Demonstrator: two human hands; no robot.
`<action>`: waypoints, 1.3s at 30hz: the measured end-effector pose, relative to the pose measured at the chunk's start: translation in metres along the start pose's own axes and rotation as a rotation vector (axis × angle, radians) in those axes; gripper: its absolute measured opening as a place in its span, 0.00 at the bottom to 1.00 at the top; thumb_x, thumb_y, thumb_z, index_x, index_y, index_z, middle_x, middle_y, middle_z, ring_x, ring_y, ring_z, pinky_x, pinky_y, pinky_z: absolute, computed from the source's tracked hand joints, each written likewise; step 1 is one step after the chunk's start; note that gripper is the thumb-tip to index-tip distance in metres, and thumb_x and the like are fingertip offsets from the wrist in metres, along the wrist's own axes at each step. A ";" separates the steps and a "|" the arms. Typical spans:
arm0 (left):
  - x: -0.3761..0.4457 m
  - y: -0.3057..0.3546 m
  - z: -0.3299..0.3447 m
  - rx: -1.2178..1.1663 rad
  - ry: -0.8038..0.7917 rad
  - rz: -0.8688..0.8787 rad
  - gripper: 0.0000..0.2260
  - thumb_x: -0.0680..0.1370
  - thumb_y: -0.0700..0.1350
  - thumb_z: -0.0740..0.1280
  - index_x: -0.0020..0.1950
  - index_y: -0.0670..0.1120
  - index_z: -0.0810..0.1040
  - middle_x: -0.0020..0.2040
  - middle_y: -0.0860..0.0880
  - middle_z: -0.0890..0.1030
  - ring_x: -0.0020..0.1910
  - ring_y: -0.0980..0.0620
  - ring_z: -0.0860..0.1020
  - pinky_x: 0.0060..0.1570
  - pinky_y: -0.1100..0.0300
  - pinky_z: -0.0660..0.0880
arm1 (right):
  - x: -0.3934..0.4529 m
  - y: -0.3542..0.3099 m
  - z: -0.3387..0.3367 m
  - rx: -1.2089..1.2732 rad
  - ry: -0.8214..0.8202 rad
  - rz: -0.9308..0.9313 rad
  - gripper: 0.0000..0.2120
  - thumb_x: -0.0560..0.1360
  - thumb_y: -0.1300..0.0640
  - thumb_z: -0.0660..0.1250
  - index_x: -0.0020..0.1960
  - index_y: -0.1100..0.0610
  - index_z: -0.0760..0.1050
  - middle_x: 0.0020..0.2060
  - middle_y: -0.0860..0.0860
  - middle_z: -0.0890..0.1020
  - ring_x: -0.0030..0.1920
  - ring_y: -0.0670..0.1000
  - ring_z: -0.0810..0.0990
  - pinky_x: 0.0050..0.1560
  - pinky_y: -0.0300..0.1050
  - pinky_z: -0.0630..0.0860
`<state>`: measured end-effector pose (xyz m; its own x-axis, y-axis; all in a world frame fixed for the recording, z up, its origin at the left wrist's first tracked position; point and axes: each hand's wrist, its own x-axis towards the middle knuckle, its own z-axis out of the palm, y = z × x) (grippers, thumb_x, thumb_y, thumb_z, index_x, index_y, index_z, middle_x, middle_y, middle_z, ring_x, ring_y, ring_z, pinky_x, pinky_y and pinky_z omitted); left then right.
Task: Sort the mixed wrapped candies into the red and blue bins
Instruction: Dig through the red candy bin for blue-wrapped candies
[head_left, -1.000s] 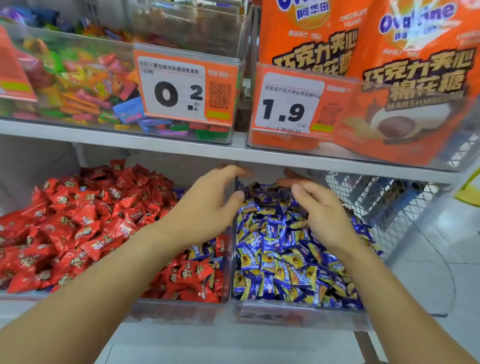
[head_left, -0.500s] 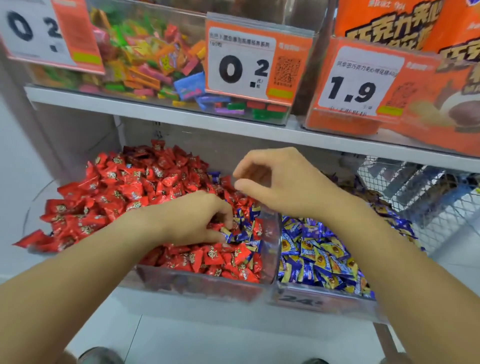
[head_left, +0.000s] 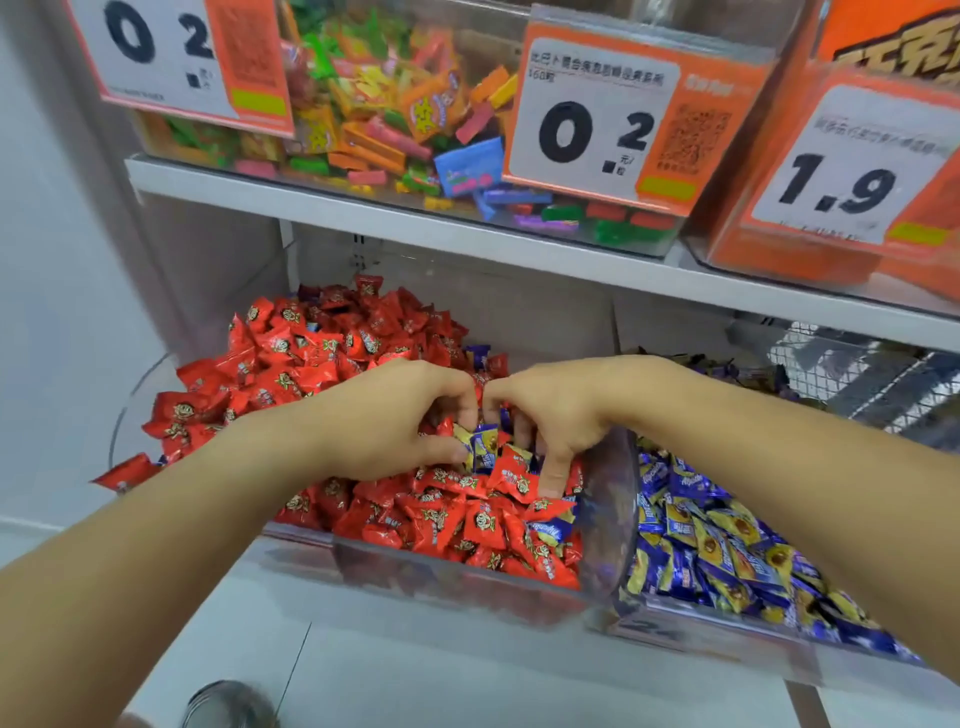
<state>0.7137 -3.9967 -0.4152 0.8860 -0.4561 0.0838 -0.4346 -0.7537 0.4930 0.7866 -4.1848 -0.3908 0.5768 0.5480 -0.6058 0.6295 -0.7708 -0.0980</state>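
My left hand (head_left: 395, 421) pinches a blue candy (head_left: 483, 447) in the red bin (head_left: 415, 566); my right hand (head_left: 550, 415), at its three o'clock, digs curled fingers into the candies, its hold unclear.

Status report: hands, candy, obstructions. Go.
Left hand pinching blue candy in red bin. Right hand fingers digging beside it. Clear divider stands before blue bin.

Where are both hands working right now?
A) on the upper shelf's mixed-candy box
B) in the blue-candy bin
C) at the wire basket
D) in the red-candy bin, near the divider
D: the left hand and right hand meet over the red-candy bin, around a blue candy lying among the red ones, beside the divider.
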 end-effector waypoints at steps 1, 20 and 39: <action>0.000 -0.001 0.001 -0.005 -0.002 -0.003 0.09 0.73 0.51 0.75 0.49 0.54 0.78 0.42 0.58 0.79 0.42 0.61 0.75 0.42 0.70 0.68 | 0.000 0.001 0.002 0.043 0.001 -0.004 0.33 0.62 0.56 0.84 0.59 0.52 0.70 0.49 0.50 0.83 0.31 0.43 0.81 0.35 0.42 0.78; 0.007 0.002 -0.001 -0.431 0.266 -0.277 0.05 0.80 0.42 0.65 0.55 0.46 0.76 0.38 0.45 0.84 0.34 0.51 0.82 0.43 0.50 0.80 | -0.004 -0.006 -0.004 0.276 0.310 -0.034 0.08 0.80 0.56 0.65 0.52 0.60 0.79 0.36 0.51 0.79 0.30 0.40 0.71 0.31 0.33 0.65; 0.014 0.010 0.003 -0.269 0.238 -0.371 0.19 0.79 0.57 0.64 0.44 0.40 0.74 0.33 0.46 0.77 0.29 0.52 0.71 0.34 0.54 0.70 | -0.027 -0.002 -0.009 0.227 0.517 -0.034 0.18 0.66 0.38 0.77 0.38 0.50 0.75 0.36 0.45 0.78 0.37 0.48 0.74 0.36 0.45 0.68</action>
<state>0.7216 -4.0121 -0.4123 0.9985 -0.0370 0.0405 -0.0548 -0.6819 0.7293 0.7744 -4.1948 -0.3674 0.7743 0.6173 -0.1393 0.5572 -0.7695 -0.3121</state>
